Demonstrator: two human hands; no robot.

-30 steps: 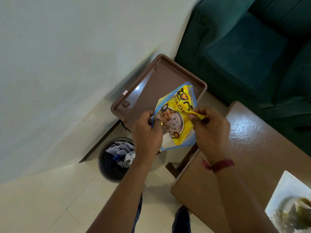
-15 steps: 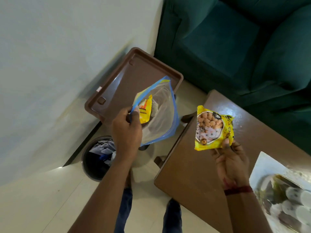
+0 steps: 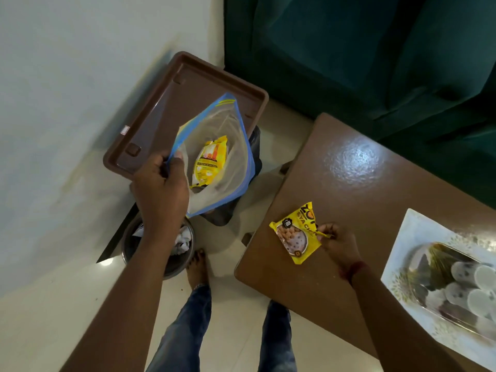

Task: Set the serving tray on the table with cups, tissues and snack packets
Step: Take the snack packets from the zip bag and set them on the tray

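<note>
Beside a green sofa, glossy brown table

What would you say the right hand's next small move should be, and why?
Probably release the yellow snack packet onto the table: the right hand pinches it over its corner, while the left hand holds the clear bag with another packet inside.

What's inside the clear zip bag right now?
One yellow snack packet shows through the clear zip bag gripped by the left hand; anything behind that hand is covered.
</note>
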